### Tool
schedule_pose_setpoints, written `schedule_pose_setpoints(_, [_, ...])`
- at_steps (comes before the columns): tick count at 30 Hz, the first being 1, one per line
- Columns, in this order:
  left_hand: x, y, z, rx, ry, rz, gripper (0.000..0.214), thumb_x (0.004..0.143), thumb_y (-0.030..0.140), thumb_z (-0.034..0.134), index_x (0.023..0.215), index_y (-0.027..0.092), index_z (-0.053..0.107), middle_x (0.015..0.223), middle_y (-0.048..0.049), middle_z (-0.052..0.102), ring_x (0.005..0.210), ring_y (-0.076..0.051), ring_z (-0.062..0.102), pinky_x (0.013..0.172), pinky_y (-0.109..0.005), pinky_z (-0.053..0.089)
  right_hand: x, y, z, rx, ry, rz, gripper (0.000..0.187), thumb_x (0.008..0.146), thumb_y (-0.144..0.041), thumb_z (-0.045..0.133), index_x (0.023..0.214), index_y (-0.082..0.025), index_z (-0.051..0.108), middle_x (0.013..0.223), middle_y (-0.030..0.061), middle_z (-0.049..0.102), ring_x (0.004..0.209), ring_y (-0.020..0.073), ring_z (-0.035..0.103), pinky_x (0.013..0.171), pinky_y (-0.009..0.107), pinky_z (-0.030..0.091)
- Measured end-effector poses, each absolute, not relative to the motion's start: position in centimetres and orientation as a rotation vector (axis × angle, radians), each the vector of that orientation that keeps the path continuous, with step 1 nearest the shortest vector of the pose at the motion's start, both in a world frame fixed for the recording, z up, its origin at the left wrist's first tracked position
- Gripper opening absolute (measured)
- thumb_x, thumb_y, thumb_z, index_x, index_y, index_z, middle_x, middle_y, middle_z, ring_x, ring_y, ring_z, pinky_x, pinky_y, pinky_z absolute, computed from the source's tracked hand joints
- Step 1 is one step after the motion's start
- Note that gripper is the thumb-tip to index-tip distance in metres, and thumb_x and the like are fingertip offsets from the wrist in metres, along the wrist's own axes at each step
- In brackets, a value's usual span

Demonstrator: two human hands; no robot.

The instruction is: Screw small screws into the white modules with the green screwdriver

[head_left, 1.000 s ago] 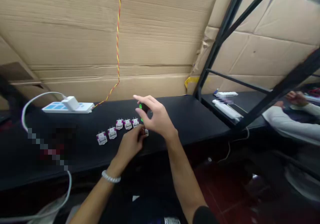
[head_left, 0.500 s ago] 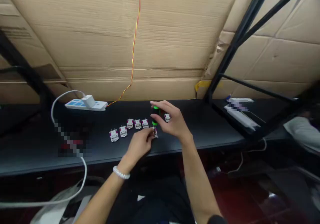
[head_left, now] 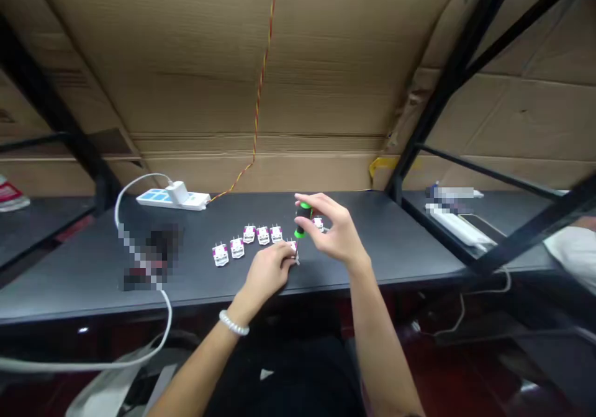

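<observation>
Your R hand (head_left: pixel 338 234) grips green-black cylinder (head_left: pixel 302 220), L hand (head_left: pixel 269 274) seems pinched on 1 white module (head_left: pixel 293 251); next, likely fit them together.

1. The left hand (head_left: pixel 267 274) and right hand (head_left: pixel 336 234) are bare, as are both forearms.
2. A white beaded bracelet (head_left: pixel 233 322) circles the left wrist.
3. Dark clothing (head_left: pixel 291 383) covers the torso, with a small white triangular mark (head_left: pixel 266 375) on its front.

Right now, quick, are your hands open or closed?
Left hand: closed, pinching a small white module.
Right hand: closed, holding a green-and-black cylinder.
</observation>
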State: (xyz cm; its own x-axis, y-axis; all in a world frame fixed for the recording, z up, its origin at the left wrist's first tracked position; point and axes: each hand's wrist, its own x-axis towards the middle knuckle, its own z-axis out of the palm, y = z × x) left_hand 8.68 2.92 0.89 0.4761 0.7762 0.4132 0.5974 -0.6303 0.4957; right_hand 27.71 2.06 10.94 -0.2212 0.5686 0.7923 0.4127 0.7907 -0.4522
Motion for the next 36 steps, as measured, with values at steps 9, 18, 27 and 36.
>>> schedule_pose_setpoints(9, [8.7,3.4,0.6,2.396,1.116,0.914,0.017,0.095,0.007,0.066,0.088,0.021,0.075,0.099,-0.0051,0.074,0.097,-0.023,0.070,0.091,-0.033,0.055,28.2,1.9,10.7,-0.760,-1.827,0.196,0.035,0.099,-0.024,0.070,0.134,-0.027,0.071,0.113,0.0069,0.076,0.094,0.0199,0.071,0.084,0.036,0.060])
schedule_pose_setpoints(18, [8.5,3.3,0.7,2.346,1.045,0.979,0.019,0.097,0.008,0.059,0.088,0.021,0.070,0.096,-0.0053,0.071,0.097,-0.023,0.067,0.092,-0.036,0.054,29.3,1.5,10.5,-0.786,-1.723,0.277,0.036,0.098,-0.027,0.072,0.134,-0.028,0.072,0.115,0.0071,0.075,0.094,0.0207,0.075,0.087,0.038,0.066])
schedule_pose_setpoints(27, [7.6,3.6,1.1,2.279,1.048,1.037,0.017,0.097,0.011,0.058,0.088,0.021,0.069,0.097,-0.0046,0.071,0.091,-0.021,0.068,0.088,-0.034,0.054,30.2,1.0,10.4,-0.773,-1.642,0.268,0.038,0.097,-0.027,0.075,0.134,-0.030,0.072,0.117,0.0072,0.075,0.096,0.0226,0.077,0.089,0.041,0.068])
schedule_pose_setpoints(36, [7.7,3.4,0.9,2.335,1.093,1.103,0.019,0.090,0.005,0.062,0.083,0.021,0.071,0.095,-0.0045,0.068,0.094,-0.021,0.067,0.090,-0.034,0.055,29.9,1.0,9.9,-0.781,-1.632,0.267,0.035,0.097,-0.029,0.075,0.131,-0.029,0.073,0.115,0.0075,0.075,0.094,0.0221,0.077,0.087,0.040,0.068])
